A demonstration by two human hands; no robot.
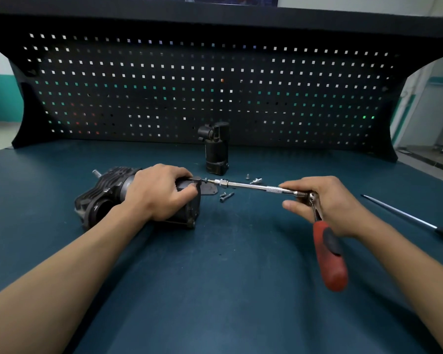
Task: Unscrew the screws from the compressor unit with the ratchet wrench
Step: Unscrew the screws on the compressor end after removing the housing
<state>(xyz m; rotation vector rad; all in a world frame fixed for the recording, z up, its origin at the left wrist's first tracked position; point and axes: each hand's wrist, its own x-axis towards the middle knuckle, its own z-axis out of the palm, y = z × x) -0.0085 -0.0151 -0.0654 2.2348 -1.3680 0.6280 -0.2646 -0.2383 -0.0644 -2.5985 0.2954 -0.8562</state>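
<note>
Step in hand: backing a screw point(204, 179) out of the end face of the compressor unit point(105, 192). The unit lies on its side on the bench point(215, 290), under and left of the left-hand grip.

Left hand point(161, 192) is clamped over the top of the unit, fingers curled down its far side and thumb on the end nearest the screw. Wrist is low and the forearm runs in from the lower left.

Right hand point(327, 203) pinches the ratchet wrench point(329, 251) at the knurled end of its extension bar point(248, 185), thumb below and fingertips on top. The red handle hangs free below the palm, toward the person.

The bar runs left from this pinch to the screw, which shows a gap under its head. It is likely loose enough for finger spinning.

To do it well:
- keep the bar in line with the screw
- use light inward pressure so the bit stays seated
- brace the unit hard

Loose screws point(226, 196) lie just below the bar's far end. A screwdriver point(404, 217) lies well right of the right hand.
</note>
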